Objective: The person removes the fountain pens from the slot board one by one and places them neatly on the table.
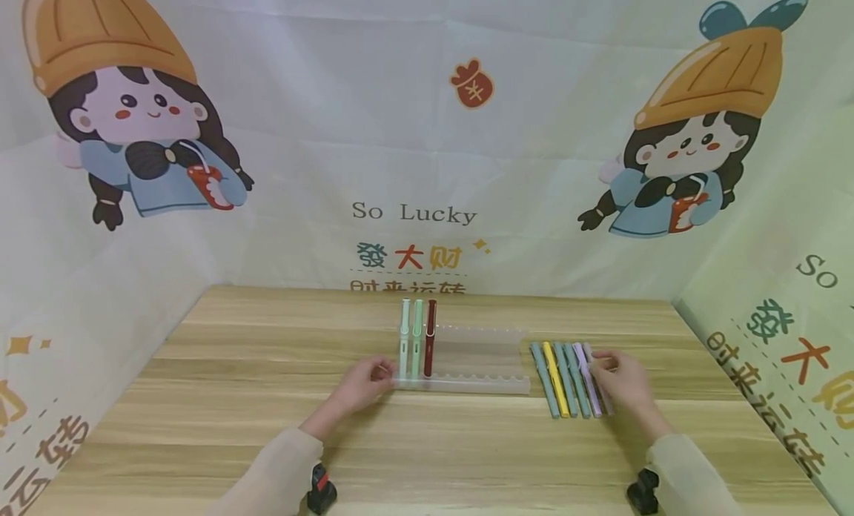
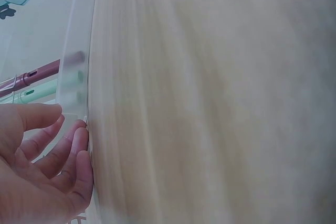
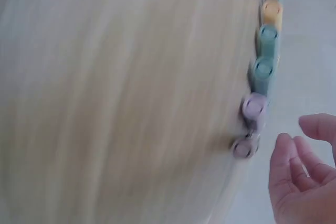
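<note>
A clear plastic pen rack (image 1: 480, 385) with notched edges lies mid-table. At its left end stand a pale mint pen (image 1: 404, 338), a light green pen (image 1: 417, 338) and a dark red pen (image 1: 430, 338), side by side. My left hand (image 1: 368, 382) touches the rack's near left corner, fingers loosely bent. Right of the rack is a row of several pens, including a yellow pen (image 1: 555, 379), a teal pen (image 1: 543, 379) and a lavender pen (image 1: 588, 379). My right hand (image 1: 623, 382) is over the outermost greyish-purple pen (image 3: 243, 148), thumb and fingers apart.
The wood-grain table (image 1: 440, 449) is enclosed by a printed cloth backdrop (image 1: 320, 130) at the back and sides. Black wrist devices sit at both sleeves, the left device (image 1: 322, 490) and the right device (image 1: 643, 492).
</note>
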`<state>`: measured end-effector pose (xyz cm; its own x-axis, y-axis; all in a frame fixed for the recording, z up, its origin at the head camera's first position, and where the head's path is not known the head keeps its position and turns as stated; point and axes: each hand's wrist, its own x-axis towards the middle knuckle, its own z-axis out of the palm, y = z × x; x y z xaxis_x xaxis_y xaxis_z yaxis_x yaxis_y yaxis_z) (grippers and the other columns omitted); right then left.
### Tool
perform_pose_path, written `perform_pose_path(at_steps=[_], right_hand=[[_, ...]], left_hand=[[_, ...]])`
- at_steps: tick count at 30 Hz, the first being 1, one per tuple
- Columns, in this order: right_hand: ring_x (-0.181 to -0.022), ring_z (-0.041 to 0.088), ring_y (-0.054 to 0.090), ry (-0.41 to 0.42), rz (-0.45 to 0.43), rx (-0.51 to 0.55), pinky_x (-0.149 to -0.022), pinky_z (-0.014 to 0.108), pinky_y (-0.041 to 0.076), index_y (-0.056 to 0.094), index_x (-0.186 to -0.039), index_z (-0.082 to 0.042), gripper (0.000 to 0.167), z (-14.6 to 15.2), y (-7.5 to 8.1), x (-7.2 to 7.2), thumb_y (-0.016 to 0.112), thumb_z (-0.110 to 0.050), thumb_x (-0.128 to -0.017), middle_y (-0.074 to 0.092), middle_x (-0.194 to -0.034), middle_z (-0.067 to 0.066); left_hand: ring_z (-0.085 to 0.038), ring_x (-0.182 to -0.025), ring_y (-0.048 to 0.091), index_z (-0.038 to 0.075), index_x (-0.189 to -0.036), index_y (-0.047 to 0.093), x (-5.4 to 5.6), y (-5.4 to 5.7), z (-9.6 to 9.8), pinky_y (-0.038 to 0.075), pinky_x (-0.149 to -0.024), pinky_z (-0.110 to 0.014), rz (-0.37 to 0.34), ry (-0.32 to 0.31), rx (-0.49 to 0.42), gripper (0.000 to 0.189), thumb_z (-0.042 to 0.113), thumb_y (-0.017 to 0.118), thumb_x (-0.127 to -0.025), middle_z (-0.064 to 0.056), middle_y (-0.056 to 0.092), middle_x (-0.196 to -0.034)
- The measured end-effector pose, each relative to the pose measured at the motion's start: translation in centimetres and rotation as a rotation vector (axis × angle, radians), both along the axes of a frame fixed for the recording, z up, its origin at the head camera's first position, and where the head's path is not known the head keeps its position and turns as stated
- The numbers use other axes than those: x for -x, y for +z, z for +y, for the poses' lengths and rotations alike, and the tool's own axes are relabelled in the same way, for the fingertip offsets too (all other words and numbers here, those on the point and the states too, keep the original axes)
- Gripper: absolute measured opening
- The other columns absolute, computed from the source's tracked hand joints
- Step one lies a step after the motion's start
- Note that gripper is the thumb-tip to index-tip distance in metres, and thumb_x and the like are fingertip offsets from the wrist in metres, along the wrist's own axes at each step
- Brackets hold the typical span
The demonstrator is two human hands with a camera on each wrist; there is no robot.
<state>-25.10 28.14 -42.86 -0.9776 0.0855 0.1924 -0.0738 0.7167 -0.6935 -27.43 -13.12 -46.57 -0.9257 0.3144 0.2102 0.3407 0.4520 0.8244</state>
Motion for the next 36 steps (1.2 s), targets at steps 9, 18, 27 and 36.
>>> perform_pose_path(at_steps=[9,18,27,36], right_hand=[[-0.068,0.021,0.054,0.085,0.021,0.092,-0.052,0.025,0.046,0.055,-0.108,0.006,0.027,-3.8,0.3,0.5,0.055,-0.006,-0.083,0.058,-0.087,0.012],[-0.073,0.018,0.054,0.179,0.083,0.094,-0.070,0.030,0.043,0.058,-0.105,0.001,0.025,-7.7,0.4,1.3,0.056,-0.004,-0.081,0.059,-0.084,0.006],[-0.068,0.018,0.056,0.219,0.121,0.231,-0.056,0.025,0.048,0.061,-0.097,0.002,0.021,-12.2,0.3,2.3,0.061,0.001,-0.076,0.061,-0.078,0.007],[-0.073,0.022,0.059,0.270,0.153,0.306,-0.065,0.029,0.049,0.059,-0.100,0.003,0.024,-15.9,-0.3,2.7,0.062,0.003,-0.076,0.062,-0.081,0.010]], left_hand=[[-0.023,-0.079,0.056,-0.003,-0.090,0.058,-0.7,1.1,0.7,0.047,-0.070,-0.034,-0.055,0.082,0.057,0.013,-0.002,0.061,-0.077,-0.007,0.059,-0.083],[-0.025,-0.080,0.056,-0.004,-0.091,0.057,-0.6,1.0,0.7,0.047,-0.071,-0.035,-0.047,0.065,0.065,0.014,-0.002,0.060,-0.078,-0.009,0.059,-0.084],[-0.023,-0.079,0.056,-0.003,-0.091,0.057,-0.6,0.9,0.7,0.047,-0.070,-0.034,-0.037,0.076,0.062,0.014,-0.002,0.061,-0.077,-0.008,0.059,-0.083],[-0.024,-0.080,0.056,-0.003,-0.091,0.058,-0.6,1.1,0.8,0.047,-0.071,-0.034,-0.049,0.084,0.055,0.014,-0.003,0.061,-0.077,-0.009,0.059,-0.084]])
